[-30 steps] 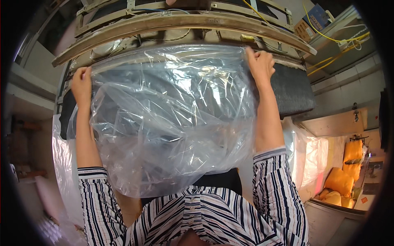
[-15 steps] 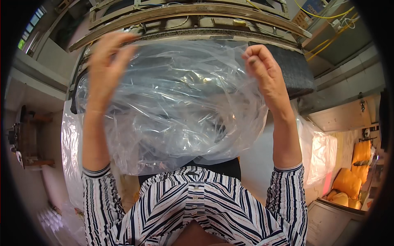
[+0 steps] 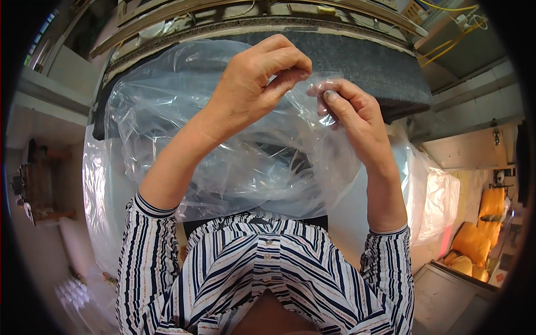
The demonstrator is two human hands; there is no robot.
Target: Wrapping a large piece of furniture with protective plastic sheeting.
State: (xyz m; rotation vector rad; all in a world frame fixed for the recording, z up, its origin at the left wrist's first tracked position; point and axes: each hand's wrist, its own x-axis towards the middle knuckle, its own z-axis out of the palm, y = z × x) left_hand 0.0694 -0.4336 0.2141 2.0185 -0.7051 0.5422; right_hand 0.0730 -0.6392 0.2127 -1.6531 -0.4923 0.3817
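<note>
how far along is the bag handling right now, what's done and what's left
Done: the clear plastic bag is lifted in front of the striped shirt, above the dark padded surface. In hand: the left hand and right hand meet at its top edge, fingertips pinching the film. Left: the bag hangs crumpled and looks empty; its mouth is not visibly open.
</note>
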